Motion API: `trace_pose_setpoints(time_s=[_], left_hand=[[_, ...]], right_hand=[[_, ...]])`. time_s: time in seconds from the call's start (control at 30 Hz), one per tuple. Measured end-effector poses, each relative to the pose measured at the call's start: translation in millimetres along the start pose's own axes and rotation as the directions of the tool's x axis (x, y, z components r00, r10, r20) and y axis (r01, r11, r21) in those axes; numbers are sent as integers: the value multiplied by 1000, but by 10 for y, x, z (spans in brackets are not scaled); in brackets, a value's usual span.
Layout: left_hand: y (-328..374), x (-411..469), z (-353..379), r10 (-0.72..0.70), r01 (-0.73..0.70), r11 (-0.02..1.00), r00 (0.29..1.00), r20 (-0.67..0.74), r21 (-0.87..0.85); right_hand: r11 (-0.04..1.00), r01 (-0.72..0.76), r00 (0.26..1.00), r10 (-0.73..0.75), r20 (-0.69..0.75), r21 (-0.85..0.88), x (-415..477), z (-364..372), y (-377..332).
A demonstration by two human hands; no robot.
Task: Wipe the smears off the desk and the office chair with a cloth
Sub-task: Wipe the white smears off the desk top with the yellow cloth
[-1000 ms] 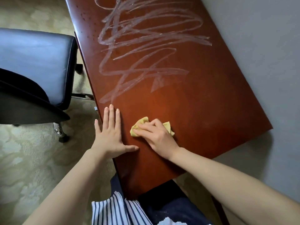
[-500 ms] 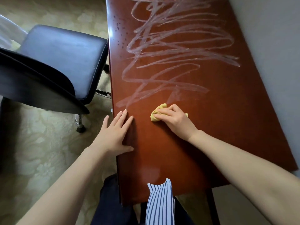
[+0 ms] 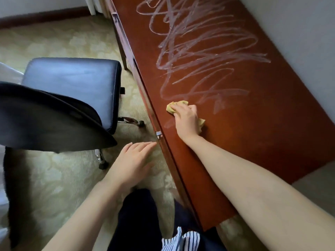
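A reddish-brown wooden desk (image 3: 262,138) runs along the wall, covered farther up with looping whitish smears (image 3: 204,51). My right hand (image 3: 186,120) presses a crumpled yellow cloth (image 3: 174,107) flat on the desk at the near end of the smears, close to the left edge. A faint smudge lies just left of that hand. My left hand (image 3: 134,160) hovers off the desk beside its front edge, fingers apart, holding nothing. A black office chair (image 3: 72,82) stands to the left, its backrest nearest me.
Patterned beige carpet (image 3: 63,178) covers the floor between chair and desk. The chair's chrome legs and casters (image 3: 101,160) reach toward the desk. A small metal fitting (image 3: 158,133) sits on the desk's front edge. A grey wall (image 3: 299,33) borders the desk's right side.
My right hand slid the cloth forward and left into the near end of the smears. My left hand came off the desk top and now hangs beside the edge. My view shifted left.
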State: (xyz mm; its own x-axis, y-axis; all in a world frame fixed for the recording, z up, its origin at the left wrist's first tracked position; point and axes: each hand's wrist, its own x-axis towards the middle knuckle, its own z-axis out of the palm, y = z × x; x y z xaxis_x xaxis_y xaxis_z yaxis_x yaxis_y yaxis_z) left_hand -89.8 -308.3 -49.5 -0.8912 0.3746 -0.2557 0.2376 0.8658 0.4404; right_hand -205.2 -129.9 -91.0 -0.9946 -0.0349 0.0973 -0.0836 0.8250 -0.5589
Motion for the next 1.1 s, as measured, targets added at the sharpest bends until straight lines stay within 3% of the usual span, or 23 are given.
trace_pose_setpoints(time_s=[0.3, 0.67, 0.87, 0.97, 1.1], left_hand=[[-580, -59, -405, 126, -130, 991, 985, 115, 23], [-123, 449, -236, 256, -322, 934, 905, 339, 153], [88, 770, -109, 294, -420, 881, 846, 446, 216], [118, 984, -156, 296, -451, 853, 831, 471, 260], [73, 1231, -254, 298, -487, 809, 823, 483, 330]], right_hand=[[998, -57, 997, 56, -49, -19, -846, 78, -303], [968, -244, 946, 224, -236, -63, -1990, -249, -104], [903, -407, 847, 318, -426, -134, -2347, -484, 318], [879, -456, 812, 346, -471, -140, -2121, -611, 603], [819, -573, 710, 471, -523, -41, -1630, -817, 1003]])
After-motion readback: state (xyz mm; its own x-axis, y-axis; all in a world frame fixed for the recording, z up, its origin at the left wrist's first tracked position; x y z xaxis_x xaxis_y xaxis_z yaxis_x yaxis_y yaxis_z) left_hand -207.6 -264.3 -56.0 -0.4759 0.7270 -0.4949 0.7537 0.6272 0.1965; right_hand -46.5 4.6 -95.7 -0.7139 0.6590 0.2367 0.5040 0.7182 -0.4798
